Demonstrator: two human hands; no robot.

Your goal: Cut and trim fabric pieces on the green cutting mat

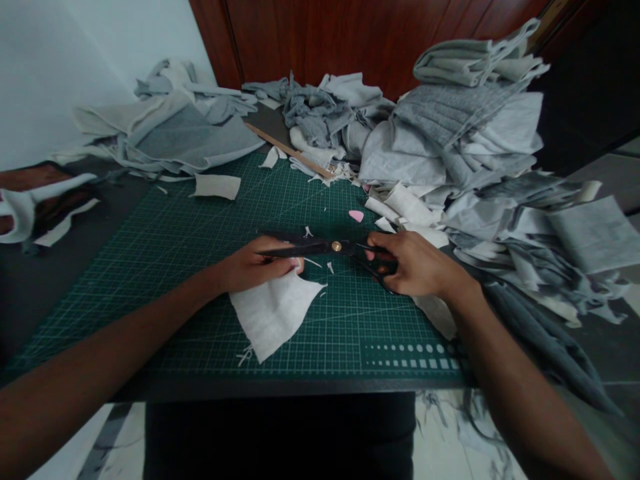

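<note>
My right hand (415, 263) grips the handles of black fabric scissors (337, 247), which point left across the cutting mat. Their blades are parted a little and reach over my left hand (260, 263). Between thumb and fingers, that hand pinches the upper edge of a pale grey fabric piece (277, 313), which hangs down toward the mat's front. The lower blade passes close to my left thumb; whether it touches cloth I cannot tell. Small white trimmings (330, 267) lie by the blades. A pink piece of chalk (356, 216) sits beyond the scissors.
Beneath everything is a green gridded cutting mat (200, 347). Grey fabric heaps stand at the back left (195, 140) and right (450, 120). A wooden strip (290, 150) lies among scraps at the back. Another pale scrap (217, 187) rests on the mat's far left.
</note>
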